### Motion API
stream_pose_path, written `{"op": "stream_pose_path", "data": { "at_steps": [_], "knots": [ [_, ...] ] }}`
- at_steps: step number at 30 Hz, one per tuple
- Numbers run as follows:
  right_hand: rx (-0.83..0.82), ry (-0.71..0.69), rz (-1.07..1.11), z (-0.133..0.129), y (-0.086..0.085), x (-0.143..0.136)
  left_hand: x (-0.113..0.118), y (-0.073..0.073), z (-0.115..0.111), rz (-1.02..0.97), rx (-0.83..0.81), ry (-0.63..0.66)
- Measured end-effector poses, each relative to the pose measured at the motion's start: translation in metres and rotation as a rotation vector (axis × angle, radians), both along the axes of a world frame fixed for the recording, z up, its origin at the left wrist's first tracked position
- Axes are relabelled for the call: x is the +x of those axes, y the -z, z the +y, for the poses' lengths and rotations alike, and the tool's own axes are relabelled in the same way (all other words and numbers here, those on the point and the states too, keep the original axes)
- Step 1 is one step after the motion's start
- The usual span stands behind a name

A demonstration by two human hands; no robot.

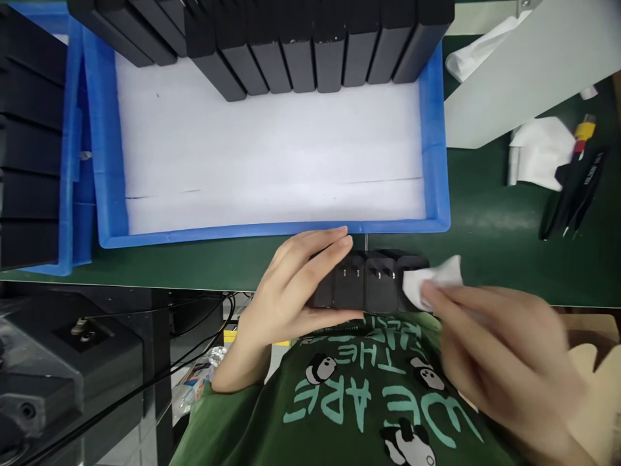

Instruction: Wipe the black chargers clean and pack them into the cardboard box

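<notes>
At the table's front edge, several black power adapters [381, 294] stand in a row, metal prongs showing on their upper faces. My left hand [288, 285] is wrapped round the row's left end, fingers along the far side and thumb along the near side. A white wiping cloth [444, 275] is pinched in my right hand [504, 349], slightly blurred. The cloth lies against the rightmost adapter and partly covers it. Just beyond the row is a blue tray [272, 230] lined with white sheet, with more black adapters [330, 61] lined up along its far side.
A second blue tray [72, 188] with black blocks stands at the left. On the green table [495, 220] at right lie a crumpled white cloth [546, 149], a yellow-tipped tool [585, 129], tweezers [589, 188] and a grey panel [524, 77]. Black machinery [72, 362] and cables are lower left.
</notes>
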State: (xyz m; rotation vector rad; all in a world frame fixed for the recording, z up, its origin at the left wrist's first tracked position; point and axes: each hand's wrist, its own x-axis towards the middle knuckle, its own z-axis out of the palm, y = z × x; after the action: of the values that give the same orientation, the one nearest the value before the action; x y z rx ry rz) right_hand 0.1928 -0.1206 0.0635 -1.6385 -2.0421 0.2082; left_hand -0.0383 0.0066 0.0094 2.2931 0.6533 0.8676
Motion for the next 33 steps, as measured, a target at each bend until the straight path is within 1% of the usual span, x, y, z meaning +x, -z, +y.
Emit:
{"op": "stream_pose_path", "data": {
  "at_steps": [2,4,7,11,14,15,19,23,26,27,29,31,33],
  "knots": [
    [0.072,-0.016,-0.031,0.005,0.011,-0.01,-0.001,0.002,-0.001,-0.006,-0.034,0.014],
    [0.085,-0.065,-0.034,0.011,0.017,-0.025,-0.001,0.004,-0.001,-0.029,-0.046,0.043],
    [0.052,-0.186,-0.05,0.018,0.015,-0.038,0.001,0.005,-0.002,-0.061,-0.053,0.058],
    [0.083,-0.179,-0.115,0.023,0.012,-0.039,0.003,0.003,-0.001,-0.052,-0.081,0.044],
    [0.101,-0.267,-0.115,0.026,0.014,-0.041,0.002,0.004,0.0,-0.068,-0.1,0.053],
    [0.101,-0.273,-0.099,0.026,0.015,-0.043,0.002,0.004,0.0,-0.077,-0.096,0.061],
    [0.142,-0.223,-0.1,0.028,0.015,-0.048,0.002,0.008,0.001,-0.099,-0.063,0.077],
    [0.145,-0.259,-0.111,0.031,0.013,-0.053,0.003,0.01,0.001,-0.128,-0.051,0.072],
    [0.168,-0.22,-0.144,0.033,0.013,-0.058,0.003,0.009,0.0,-0.12,-0.038,0.071],
    [0.173,-0.226,-0.155,0.031,0.013,-0.059,0.002,0.009,0.0,-0.114,-0.039,0.066],
    [0.112,-0.246,-0.102,0.025,0.011,-0.055,0.002,0.009,0.001,-0.109,-0.047,0.066],
    [-0.046,-0.295,0.009,0.013,0.004,-0.043,0.001,0.01,0.001,-0.103,-0.055,0.08],
    [-0.16,-0.263,0.088,0.001,-0.005,-0.025,0.0,0.011,0.002,-0.092,-0.055,0.091]
  ]
}}
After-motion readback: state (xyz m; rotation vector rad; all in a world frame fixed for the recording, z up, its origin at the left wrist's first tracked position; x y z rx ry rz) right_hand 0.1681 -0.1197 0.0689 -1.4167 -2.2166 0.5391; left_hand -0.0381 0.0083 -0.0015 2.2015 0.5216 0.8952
